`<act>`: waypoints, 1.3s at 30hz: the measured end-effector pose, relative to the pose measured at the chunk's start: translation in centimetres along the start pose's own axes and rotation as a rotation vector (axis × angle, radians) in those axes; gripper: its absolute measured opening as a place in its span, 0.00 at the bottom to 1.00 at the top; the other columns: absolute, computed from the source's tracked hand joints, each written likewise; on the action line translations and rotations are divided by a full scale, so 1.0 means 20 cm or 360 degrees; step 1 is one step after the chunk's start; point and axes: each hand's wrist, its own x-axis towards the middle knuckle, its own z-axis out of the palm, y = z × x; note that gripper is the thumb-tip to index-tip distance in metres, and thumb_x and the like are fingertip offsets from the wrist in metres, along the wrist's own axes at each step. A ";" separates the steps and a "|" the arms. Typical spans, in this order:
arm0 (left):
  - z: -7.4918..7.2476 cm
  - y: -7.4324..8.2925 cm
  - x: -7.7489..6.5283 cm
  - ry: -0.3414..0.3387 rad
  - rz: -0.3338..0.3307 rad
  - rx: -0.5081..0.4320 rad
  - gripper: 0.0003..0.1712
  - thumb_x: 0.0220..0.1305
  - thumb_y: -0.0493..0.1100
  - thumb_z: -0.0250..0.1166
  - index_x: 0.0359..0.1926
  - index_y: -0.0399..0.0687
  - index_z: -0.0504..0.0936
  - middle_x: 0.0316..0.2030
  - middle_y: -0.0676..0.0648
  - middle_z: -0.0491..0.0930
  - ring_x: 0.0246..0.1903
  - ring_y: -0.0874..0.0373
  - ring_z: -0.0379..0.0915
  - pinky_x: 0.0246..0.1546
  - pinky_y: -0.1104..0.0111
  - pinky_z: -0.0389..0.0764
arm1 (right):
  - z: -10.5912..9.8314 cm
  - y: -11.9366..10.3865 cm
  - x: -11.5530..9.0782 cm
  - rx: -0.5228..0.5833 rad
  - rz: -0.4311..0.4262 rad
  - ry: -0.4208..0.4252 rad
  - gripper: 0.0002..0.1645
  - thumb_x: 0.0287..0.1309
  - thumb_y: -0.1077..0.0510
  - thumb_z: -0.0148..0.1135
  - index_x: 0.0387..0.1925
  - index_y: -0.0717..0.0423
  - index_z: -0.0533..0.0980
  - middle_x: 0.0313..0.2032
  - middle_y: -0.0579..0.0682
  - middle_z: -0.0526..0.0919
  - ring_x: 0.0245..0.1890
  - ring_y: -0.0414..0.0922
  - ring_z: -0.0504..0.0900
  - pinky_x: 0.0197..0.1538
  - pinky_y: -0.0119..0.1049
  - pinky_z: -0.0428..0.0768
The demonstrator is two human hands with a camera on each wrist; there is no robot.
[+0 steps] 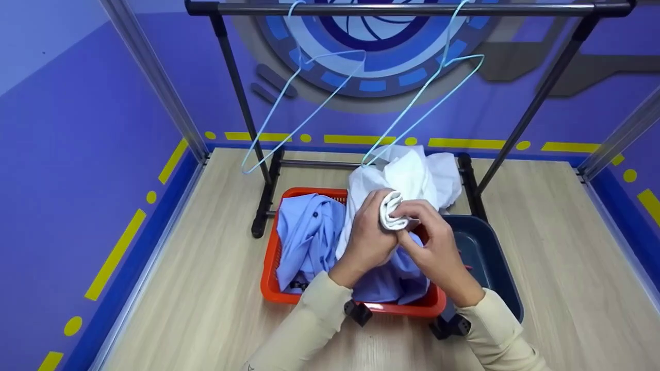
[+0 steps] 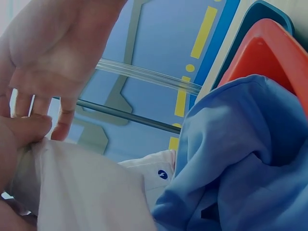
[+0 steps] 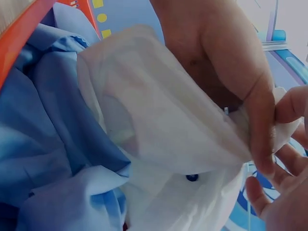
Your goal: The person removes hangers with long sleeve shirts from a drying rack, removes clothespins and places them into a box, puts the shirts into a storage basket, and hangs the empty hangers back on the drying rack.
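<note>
A white shirt (image 1: 410,175) with a dark button (image 3: 192,177) lies bunched over the back of the red basket (image 1: 268,268). My left hand (image 1: 368,232) grips one end of it, which is gathered into a rolled tube (image 1: 392,226) facing up. From the right, my right hand (image 1: 433,239) pinches the tube's edge, index fingertip inside its opening and thumb below. In the left wrist view the right hand's other fingers (image 2: 65,118) hang loosely. A blue shirt (image 1: 312,237) with dark buttons fills the basket beneath both hands.
A dark blue basin (image 1: 477,247) stands to the right, partly behind the right forearm. Behind is a black garment rack (image 1: 402,9) with two light blue hangers (image 1: 322,111) (image 1: 428,87) on its bar. The right hanger's lower end overlaps the white shirt.
</note>
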 end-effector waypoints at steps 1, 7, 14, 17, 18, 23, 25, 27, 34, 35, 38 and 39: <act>0.00 0.00 0.00 0.0012 0.0004 -0.0006 0.27 0.51 0.46 0.74 0.51 0.45 0.76 0.45 0.49 0.78 0.46 0.60 0.76 0.52 0.72 0.75 | 0.00 0.00 0.00 0.0007 0.0020 0.0022 0.21 0.51 0.72 0.65 0.48 0.55 0.77 0.50 0.51 0.79 0.51 0.40 0.75 0.54 0.24 0.73; -0.04 0.01 0.03 0.0008 -0.0082 -0.0098 0.23 0.56 0.50 0.71 0.50 0.45 0.76 0.43 0.49 0.78 0.44 0.61 0.77 0.48 0.71 0.77 | -0.01 0.01 -0.02 -0.0020 0.0178 0.0054 0.36 0.55 0.65 0.66 0.65 0.52 0.67 0.66 0.48 0.70 0.66 0.42 0.67 0.63 0.35 0.68; -0.08 0.04 0.07 -0.0017 -0.0102 -0.0097 0.24 0.57 0.51 0.70 0.50 0.46 0.76 0.43 0.49 0.78 0.43 0.61 0.76 0.46 0.71 0.77 | 0.00 0.04 -0.03 -0.0079 0.0337 -0.0178 0.57 0.52 0.59 0.70 0.76 0.42 0.47 0.75 0.42 0.52 0.74 0.47 0.55 0.70 0.50 0.62; -0.10 0.06 0.09 -0.0025 -0.0092 -0.0079 0.24 0.58 0.52 0.70 0.51 0.46 0.76 0.43 0.49 0.78 0.42 0.62 0.75 0.45 0.72 0.77 | 0.01 0.05 -0.03 -0.0163 0.0345 -0.0236 0.66 0.45 0.55 0.76 0.77 0.42 0.42 0.76 0.43 0.48 0.75 0.49 0.52 0.70 0.55 0.60; -0.10 0.07 0.09 -0.0032 -0.0095 -0.0081 0.24 0.58 0.52 0.70 0.51 0.46 0.76 0.43 0.49 0.78 0.42 0.62 0.75 0.45 0.73 0.77 | 0.01 0.05 -0.03 -0.0190 0.0356 -0.0242 0.68 0.44 0.53 0.77 0.77 0.42 0.42 0.77 0.44 0.47 0.75 0.49 0.51 0.71 0.55 0.59; -0.11 0.11 0.10 -0.0066 -0.0094 -0.0085 0.26 0.58 0.51 0.70 0.53 0.44 0.75 0.44 0.49 0.78 0.43 0.62 0.75 0.48 0.74 0.77 | 0.02 0.05 -0.03 -0.0289 0.0392 -0.0212 0.70 0.42 0.53 0.79 0.77 0.43 0.41 0.77 0.46 0.43 0.76 0.49 0.48 0.72 0.53 0.58; -0.10 0.13 0.10 -0.0060 -0.0076 -0.0086 0.26 0.58 0.51 0.70 0.53 0.43 0.75 0.45 0.48 0.78 0.44 0.62 0.75 0.49 0.74 0.76 | 0.03 0.05 -0.02 -0.0293 0.0385 -0.0196 0.70 0.42 0.53 0.79 0.77 0.43 0.40 0.77 0.46 0.41 0.77 0.48 0.46 0.72 0.51 0.57; -0.10 0.15 0.10 -0.0047 -0.0049 -0.0092 0.25 0.58 0.51 0.70 0.52 0.43 0.75 0.45 0.48 0.78 0.44 0.62 0.75 0.50 0.74 0.76 | 0.04 0.05 -0.01 -0.0291 0.0356 -0.0177 0.70 0.43 0.53 0.78 0.77 0.45 0.40 0.77 0.47 0.40 0.77 0.48 0.44 0.73 0.47 0.56; -0.10 0.20 0.09 -0.0015 0.0030 -0.0125 0.23 0.58 0.50 0.70 0.49 0.44 0.76 0.43 0.48 0.78 0.43 0.61 0.75 0.49 0.72 0.75 | 0.09 0.07 0.04 -0.0337 0.0246 -0.0053 0.63 0.46 0.58 0.74 0.75 0.58 0.44 0.76 0.57 0.45 0.75 0.54 0.47 0.76 0.42 0.49; -0.10 0.21 0.09 -0.0016 0.0034 -0.0138 0.23 0.58 0.50 0.70 0.50 0.43 0.76 0.43 0.48 0.78 0.44 0.61 0.75 0.49 0.72 0.75 | 0.09 0.07 0.04 -0.0371 0.0247 -0.0038 0.61 0.47 0.58 0.73 0.75 0.59 0.45 0.75 0.58 0.47 0.75 0.55 0.49 0.75 0.47 0.50; -0.10 0.22 0.09 -0.0027 0.0051 -0.0158 0.23 0.57 0.49 0.70 0.50 0.43 0.76 0.44 0.48 0.78 0.45 0.61 0.75 0.51 0.72 0.75 | 0.10 0.08 0.07 -0.0450 0.0245 0.0006 0.54 0.51 0.59 0.69 0.73 0.61 0.48 0.74 0.61 0.51 0.74 0.59 0.51 0.71 0.60 0.53; -0.10 0.23 0.09 -0.0031 0.0056 -0.0161 0.23 0.57 0.49 0.70 0.50 0.43 0.76 0.45 0.48 0.78 0.46 0.60 0.75 0.51 0.72 0.75 | 0.10 0.08 0.08 -0.0460 0.0238 0.0023 0.52 0.52 0.60 0.68 0.72 0.62 0.50 0.73 0.61 0.52 0.73 0.59 0.51 0.71 0.61 0.53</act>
